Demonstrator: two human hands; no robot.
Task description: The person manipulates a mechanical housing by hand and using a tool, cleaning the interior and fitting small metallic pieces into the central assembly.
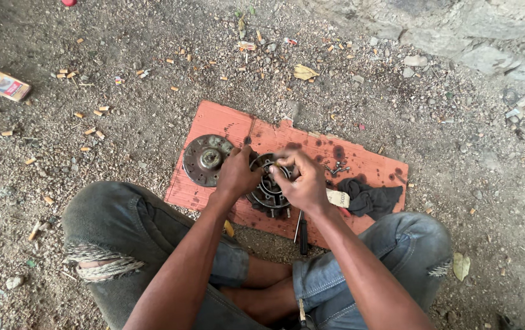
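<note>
Round metal assembly point(268, 192) lay on red cardboard point(225, 122); left hand point(236, 174) steadied rim, right hand point(302, 180) fingers pinched small blurred part; disc point(204, 160) beside.

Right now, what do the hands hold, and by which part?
Both the left hand and right hand grip the round metal assembly at its upper rim; finer detail is blurred.

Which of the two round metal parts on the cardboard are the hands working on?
The right-hand one, the dark round assembly under both hands. The flat rusty disc lies untouched to its left, beside the left hand; the right hand covers the assembly's right edge.
</note>
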